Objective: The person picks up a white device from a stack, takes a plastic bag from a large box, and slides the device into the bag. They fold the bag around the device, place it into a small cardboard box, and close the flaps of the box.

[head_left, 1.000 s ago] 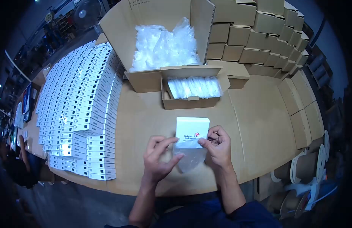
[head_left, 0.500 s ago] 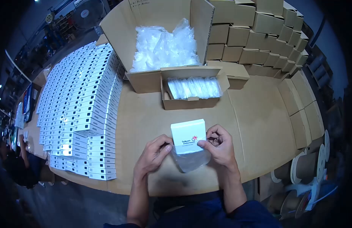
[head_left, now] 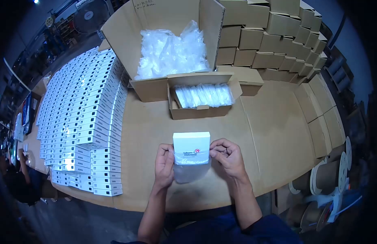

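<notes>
A small white box (head_left: 191, 141) with a red logo and dark lettering is partly inside a clear plastic bag (head_left: 189, 175). The bag's film covers the box's lower part, and its loose end hangs below. At the left edge, my left hand (head_left: 164, 166) pinches the bag beside the box. My right hand (head_left: 229, 158) grips the bag's right edge between thumb and curled fingers, near the box's side. Both hands are closed just above the table. Fingertips behind the bag are hidden.
On the left stand tall stacks of white boxes (head_left: 78, 122). Ahead, a small carton (head_left: 200, 114) holds packed bagged items before a large carton (head_left: 151, 89) of clear bags. Brown boxes (head_left: 251, 38) are piled back right. A co-worker's arm (head_left: 23, 162) shows far left.
The bag has come further up over the box, now reaching the lettering. The box is straighter, and both hands sit slightly further left in view. My right thumb has left the box's printed face.
</notes>
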A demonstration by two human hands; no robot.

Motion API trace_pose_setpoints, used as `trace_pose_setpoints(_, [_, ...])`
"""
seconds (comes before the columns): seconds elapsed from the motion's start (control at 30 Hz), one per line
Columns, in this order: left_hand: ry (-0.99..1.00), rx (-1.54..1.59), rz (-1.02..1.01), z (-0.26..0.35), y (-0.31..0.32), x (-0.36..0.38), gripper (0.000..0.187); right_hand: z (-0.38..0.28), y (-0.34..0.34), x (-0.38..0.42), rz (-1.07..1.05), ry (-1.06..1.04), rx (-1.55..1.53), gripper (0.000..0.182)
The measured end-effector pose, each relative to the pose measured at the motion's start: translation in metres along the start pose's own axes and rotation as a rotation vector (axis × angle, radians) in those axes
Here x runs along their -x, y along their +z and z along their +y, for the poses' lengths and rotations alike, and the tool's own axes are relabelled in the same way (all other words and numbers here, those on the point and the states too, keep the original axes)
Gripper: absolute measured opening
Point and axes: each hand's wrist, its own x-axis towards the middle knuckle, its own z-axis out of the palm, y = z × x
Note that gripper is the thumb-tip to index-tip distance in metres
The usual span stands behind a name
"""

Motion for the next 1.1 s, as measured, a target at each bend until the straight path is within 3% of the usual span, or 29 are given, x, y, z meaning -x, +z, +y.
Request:
trace_pose_setpoints(0.17, [0.001, 0.032, -0.07, 0.001, -0.007, 0.001, 0.009, 0.015, 0.0, 0.002, -0.011, 0.16, -0.397, 0.015])
trace_pose_setpoints(0.27, [0.0, 0.046, -0.124, 0.002, -0.017, 0.003, 0.007, 0.018, -0.005, 0.005, -0.048, 0.093, -0.352, 0.01])
trace_pose_setpoints(0.37, [0.153, -0.169, -0.196, 0.024, -0.002, -0.006, 0.006, 0.007, -0.004, 0.001, -0.016, -0.141, 0.091, 0.008])
trace_pose_setpoints(0.47, [0.253, -0.407, -0.278, 0.037, -0.002, -0.011, 0.005, -0.001, -0.004, -0.008, -0.116, -0.285, 0.092, 0.006])
trace_pose_setpoints(0.53, [0.297, -0.487, -0.346, 0.039, -0.003, -0.012, 0.005, 0.0, -0.006, -0.01, -0.132, -0.249, 0.132, 0.009])
trace_pose_setpoints(0.57, [0.287, -0.382, -0.285, 0.037, 0.0, -0.011, 0.005, 0.005, -0.008, -0.011, -0.105, -0.226, 0.111, 0.011])
trace_pose_setpoints(0.67, [0.26, -0.068, -0.099, 0.023, 0.018, -0.008, 0.008, 0.006, 0.005, -0.014, -0.05, -0.193, -0.037, 0.031])
trace_pose_setpoints(0.73, [0.249, -0.054, -0.047, 0.021, 0.02, -0.01, 0.01, 0.0, 0.025, -0.014, -0.085, -0.239, -0.235, 0.041])
trace_pose_setpoints(0.77, [0.243, 0.037, -0.041, 0.019, 0.02, -0.013, 0.011, 0.01, 0.02, -0.013, -0.127, -0.23, -0.109, 0.055])
trace_pose_setpoints(0.8, [0.236, 0.128, -0.035, 0.017, 0.019, -0.015, 0.011, 0.009, 0.019, -0.01, -0.108, -0.164, 0.003, 0.055])
trace_pose_setpoints(0.9, [0.228, 0.061, -0.015, 0.021, 0.026, -0.02, 0.033, 0.011, 0.019, -0.006, -0.037, 0.001, 0.229, 0.052])
trace_pose_setpoints(0.93, [0.217, 0.032, 0.021, 0.025, 0.029, -0.02, 0.041, 0.013, 0.02, -0.005, 0.0, -0.049, 0.231, 0.05])
trace_pose_setpoints(1.03, [0.148, -0.466, -0.007, 0.02, 0.018, -0.017, 0.061, 0.014, 0.026, -0.003, 0.114, -0.16, 0.2, 0.042])
trace_pose_setpoints(1.1, [0.059, -0.419, -0.056, 0.016, 0.019, -0.011, 0.062, 0.02, 0.021, 0.0, 0.108, -0.175, 0.216, 0.04])
